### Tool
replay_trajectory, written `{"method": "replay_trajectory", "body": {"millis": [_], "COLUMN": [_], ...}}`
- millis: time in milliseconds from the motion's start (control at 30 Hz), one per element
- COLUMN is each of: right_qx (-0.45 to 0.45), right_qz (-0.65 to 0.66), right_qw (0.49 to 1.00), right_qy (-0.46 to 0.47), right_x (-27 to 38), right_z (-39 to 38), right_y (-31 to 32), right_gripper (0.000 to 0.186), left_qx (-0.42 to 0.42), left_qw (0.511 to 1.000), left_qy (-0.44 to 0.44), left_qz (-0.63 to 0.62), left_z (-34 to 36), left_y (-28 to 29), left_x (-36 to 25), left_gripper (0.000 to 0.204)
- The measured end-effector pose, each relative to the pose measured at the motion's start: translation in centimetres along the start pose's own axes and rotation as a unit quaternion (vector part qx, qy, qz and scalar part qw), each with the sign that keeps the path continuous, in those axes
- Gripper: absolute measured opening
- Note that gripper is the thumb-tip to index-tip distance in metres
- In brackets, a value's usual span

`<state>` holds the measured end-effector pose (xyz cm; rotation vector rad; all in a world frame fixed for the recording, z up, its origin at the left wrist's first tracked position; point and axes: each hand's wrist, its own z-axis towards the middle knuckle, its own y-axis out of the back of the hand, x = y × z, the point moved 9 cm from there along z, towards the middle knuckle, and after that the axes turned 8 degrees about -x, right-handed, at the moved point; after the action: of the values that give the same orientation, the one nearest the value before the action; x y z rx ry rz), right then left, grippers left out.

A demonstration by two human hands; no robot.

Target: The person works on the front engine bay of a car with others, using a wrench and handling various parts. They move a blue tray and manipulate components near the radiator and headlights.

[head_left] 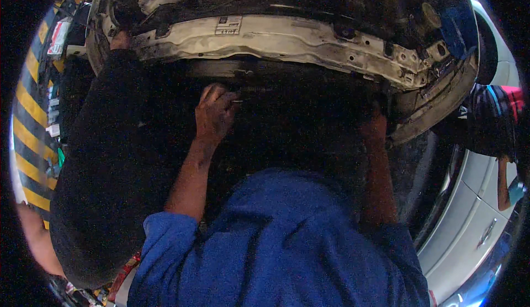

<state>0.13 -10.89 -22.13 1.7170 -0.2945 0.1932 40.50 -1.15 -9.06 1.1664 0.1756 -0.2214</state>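
My left hand (215, 112) is raised below a dirty cream metal crossmember (287, 37) at the front of a car's engine bay. Its fingers are curled in, and a small pale edge shows at the fingertips, too small to name. To the right, my right hand (376, 120) reaches up into deep shadow under the same crossmember, near its right end. Darkness hides those fingers and whatever they touch. Between both hands lies a dark area where a thin ribbed strip (256, 89) is faintly visible.
A person in black (99, 158) stands close at my left, one hand (119, 40) on the crossmember's left end. At far right are another person in a striped shirt (491, 114) and a silver car (477, 196). Yellow-and-black floor striping (30, 136) runs along the left.
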Motion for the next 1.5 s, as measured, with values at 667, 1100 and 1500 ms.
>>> {"method": "replay_trajectory", "body": {"millis": [667,1100,1500], "right_qx": [-0.072,-0.124,-0.321], "right_qz": [-0.259,-0.241,-0.079], "right_qw": [0.938,0.890,0.893], "right_qy": [0.217,0.367,0.306], "right_x": [9.6,10.0,7.2], "right_z": [2.3,5.5,-2.0], "right_y": [14.9,16.5,16.4], "right_gripper": [0.038,0.045,0.058], "left_qx": [0.006,0.033,0.012], "left_qw": [0.998,0.995,0.999], "left_qy": [0.033,0.062,0.045], "left_qz": [-0.059,-0.069,-0.004], "left_z": [1.0,0.3,-3.0], "left_y": [0.5,0.2,-1.8], "left_x": [-0.3,-0.2,0.5], "left_gripper": [0.026,0.021,0.031]}}
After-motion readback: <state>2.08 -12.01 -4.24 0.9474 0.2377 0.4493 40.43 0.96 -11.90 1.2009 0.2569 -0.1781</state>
